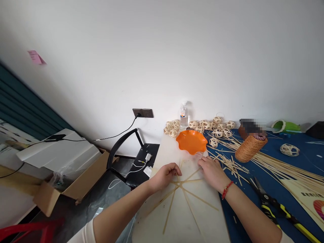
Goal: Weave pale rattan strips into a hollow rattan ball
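Thin bamboo strips point(191, 202) lie crossed in a star on a whitish board point(177, 216). Just above the crossing point, my left hand point(165, 175) is closed, with thumb and forefinger pinching a thin strip. My right hand point(211, 170) is at the board's right edge, its fingers bent down over the outer end of a strip; the thumb is mostly hidden. A wavy-rimmed orange bowl point(191, 141) stands on the board behind both hands.
Woven balls point(173, 128) and a water bottle point(184, 114) line the wall. On the blue table lie cut strips point(229, 163), a twine spool point(250, 148), scissors point(263, 194) and yellow-black pliers point(286, 211). At left are a black chair point(121, 148) and a cardboard box point(86, 175).
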Action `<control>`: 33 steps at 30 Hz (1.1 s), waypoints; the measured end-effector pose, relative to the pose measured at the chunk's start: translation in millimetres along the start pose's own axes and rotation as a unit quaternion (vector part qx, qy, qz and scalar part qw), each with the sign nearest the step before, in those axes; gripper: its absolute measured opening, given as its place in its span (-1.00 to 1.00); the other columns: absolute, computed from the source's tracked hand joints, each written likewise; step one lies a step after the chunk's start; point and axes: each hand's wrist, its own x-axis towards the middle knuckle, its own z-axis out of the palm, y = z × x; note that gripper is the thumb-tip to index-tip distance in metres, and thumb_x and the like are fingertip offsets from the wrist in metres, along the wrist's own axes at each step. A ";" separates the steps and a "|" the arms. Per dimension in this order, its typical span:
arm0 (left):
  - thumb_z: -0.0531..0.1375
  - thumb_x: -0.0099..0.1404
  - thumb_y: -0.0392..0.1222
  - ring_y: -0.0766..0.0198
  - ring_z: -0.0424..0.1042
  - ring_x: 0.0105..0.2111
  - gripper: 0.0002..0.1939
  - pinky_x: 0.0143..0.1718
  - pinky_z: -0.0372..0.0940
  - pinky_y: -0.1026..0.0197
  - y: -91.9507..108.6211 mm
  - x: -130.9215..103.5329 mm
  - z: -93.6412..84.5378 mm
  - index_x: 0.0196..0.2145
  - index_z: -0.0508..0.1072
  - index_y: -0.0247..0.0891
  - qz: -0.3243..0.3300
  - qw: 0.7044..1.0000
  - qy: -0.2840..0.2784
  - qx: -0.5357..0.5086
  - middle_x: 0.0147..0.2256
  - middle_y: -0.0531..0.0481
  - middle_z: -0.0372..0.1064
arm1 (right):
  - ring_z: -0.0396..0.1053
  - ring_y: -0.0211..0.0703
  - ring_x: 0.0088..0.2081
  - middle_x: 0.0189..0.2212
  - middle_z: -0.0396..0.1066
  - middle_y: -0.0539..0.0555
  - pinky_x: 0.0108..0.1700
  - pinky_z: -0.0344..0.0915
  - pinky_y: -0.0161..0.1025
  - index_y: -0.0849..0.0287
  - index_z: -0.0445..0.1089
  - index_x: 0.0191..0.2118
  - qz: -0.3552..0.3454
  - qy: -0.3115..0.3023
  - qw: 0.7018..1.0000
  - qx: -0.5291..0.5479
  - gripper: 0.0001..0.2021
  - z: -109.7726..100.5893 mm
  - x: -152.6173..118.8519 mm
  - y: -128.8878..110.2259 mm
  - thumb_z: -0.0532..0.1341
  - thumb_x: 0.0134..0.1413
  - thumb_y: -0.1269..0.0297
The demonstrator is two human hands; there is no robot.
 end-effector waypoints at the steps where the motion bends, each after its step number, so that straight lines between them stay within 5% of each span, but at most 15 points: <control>1: -0.02 0.03 -0.55 0.26 0.40 -0.25 -0.60 -0.13 0.25 0.20 0.0 -0.8 0.4 -0.29 0.50 -0.31 0.000 1.000 0.000 0.001 -0.30 -0.04 0.48 | 0.33 0.05 0.00 -0.12 0.48 0.14 -0.13 0.09 -0.13 0.16 0.44 -0.20 0.003 -0.005 1.000 -0.001 -0.77 1.2 0.4 0.9 0.08 0.20 0.54; 33: 0.01 0.20 -0.44 0.22 0.39 -0.26 -0.69 -0.14 0.27 0.18 8.4 -5.7 6.4 -0.27 0.52 -0.28 0.001 0.995 0.005 0.103 -0.29 -0.05 0.48 | 0.34 0.04 -0.04 -0.15 0.46 0.13 -0.15 0.04 -0.15 0.16 0.44 -0.27 -0.040 -0.025 0.999 -0.007 -0.80 -1.0 1.6 8.5 0.08 0.27 0.47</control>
